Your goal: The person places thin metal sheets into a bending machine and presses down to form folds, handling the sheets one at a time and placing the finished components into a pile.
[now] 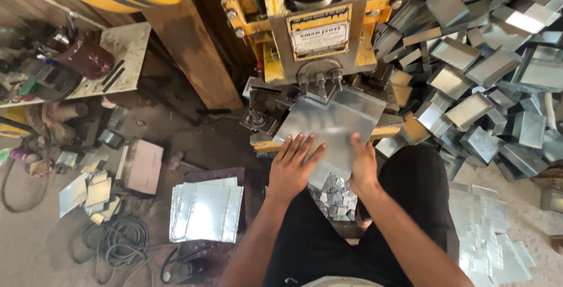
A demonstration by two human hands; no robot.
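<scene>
Pressing a flat metal sheet (331, 126) onto the bed of the yellow press (314, 29), far edge tucked under the punch, probably for keeping it square to the tool. Left hand (293, 167) lying open, fingers spread, palm down on the near left corner. Right hand (362, 167) gripping the near right edge, thumb on top, fingers curled beneath. Forearms reaching forward over the lap. Stack of blank sheets (205, 211) waiting left; pile of bent boxes (487, 87) heaped right; small offcuts (334, 196) collecting below.

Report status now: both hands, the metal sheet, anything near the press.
Left hand flat on metal sheet. Right hand holds its near edge. Sheet under press head. Bent metal pieces piled to the right, not blocking.
</scene>
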